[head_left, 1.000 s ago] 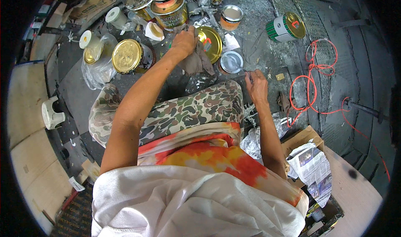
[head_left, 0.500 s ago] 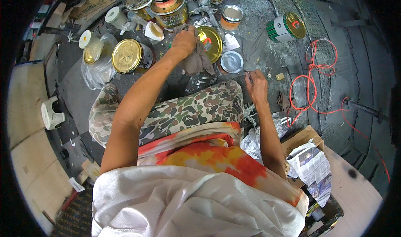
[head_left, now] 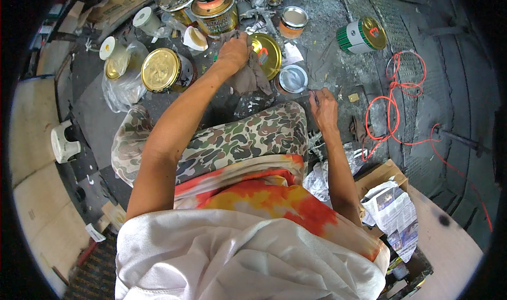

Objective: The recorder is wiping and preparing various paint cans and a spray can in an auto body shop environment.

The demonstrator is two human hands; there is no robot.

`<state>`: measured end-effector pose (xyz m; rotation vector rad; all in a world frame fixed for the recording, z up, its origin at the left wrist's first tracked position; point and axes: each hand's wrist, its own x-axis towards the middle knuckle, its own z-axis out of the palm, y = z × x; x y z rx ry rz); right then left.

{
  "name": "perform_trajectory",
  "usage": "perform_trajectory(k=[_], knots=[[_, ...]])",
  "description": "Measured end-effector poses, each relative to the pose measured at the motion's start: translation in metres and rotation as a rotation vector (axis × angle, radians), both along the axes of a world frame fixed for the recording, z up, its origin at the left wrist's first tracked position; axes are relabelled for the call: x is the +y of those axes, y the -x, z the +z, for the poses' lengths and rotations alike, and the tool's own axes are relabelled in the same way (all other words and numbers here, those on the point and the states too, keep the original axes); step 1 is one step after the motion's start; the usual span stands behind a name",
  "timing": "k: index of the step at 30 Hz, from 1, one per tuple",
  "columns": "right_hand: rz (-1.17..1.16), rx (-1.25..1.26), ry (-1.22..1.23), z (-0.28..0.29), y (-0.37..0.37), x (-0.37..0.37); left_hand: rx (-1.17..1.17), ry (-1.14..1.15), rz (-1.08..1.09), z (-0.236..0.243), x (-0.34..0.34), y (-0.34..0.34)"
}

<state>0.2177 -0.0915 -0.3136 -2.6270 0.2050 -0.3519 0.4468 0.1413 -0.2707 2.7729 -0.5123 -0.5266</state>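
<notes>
My left hand (head_left: 235,53) is closed on a grey-brown rag (head_left: 247,82), which hangs down beside a paint can with a gold lid (head_left: 271,59). That can is partly hidden behind the hand and cloth, and its lid bears a red mark. To the right, a small open tin of grey paint (head_left: 293,79) stands against the gold-lidded can. My right hand (head_left: 324,109) is closed just right of the tin, with a thin stick (head_left: 311,91) between its fingers. The stick points toward the tin's rim; most of it is hidden by the fingers.
A dented gold-lidded can (head_left: 160,70) stands at left, near plastic-wrapped tubs. Behind are larger cans (head_left: 214,20), a spray gun (head_left: 261,19) and an orange tin (head_left: 293,21). A green-and-white can (head_left: 362,35) and a coiled red hose (head_left: 391,107) lie right. Newspaper (head_left: 393,215) covers a box.
The stick, which reached over the grey paint, now shows less of itself, near the tin's rim. My left hand and the rag stay almost where they were.
</notes>
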Motion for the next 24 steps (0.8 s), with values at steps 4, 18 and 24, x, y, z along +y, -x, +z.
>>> perform_trajectory(k=[4,18,24], knots=[[0.000,0.018,0.027,0.0020,-0.0025,0.0006,0.005,0.010,0.009,-0.0031,-0.0001,-0.0006],[-0.001,0.029,0.069,-0.0019,-0.0049,-0.0040,0.015,-0.008,0.018,-0.0024,-0.0051,0.0010],[0.008,0.026,0.060,-0.0023,-0.0047,-0.0047,0.004,-0.009,0.021,-0.0033,-0.0053,0.0019]])
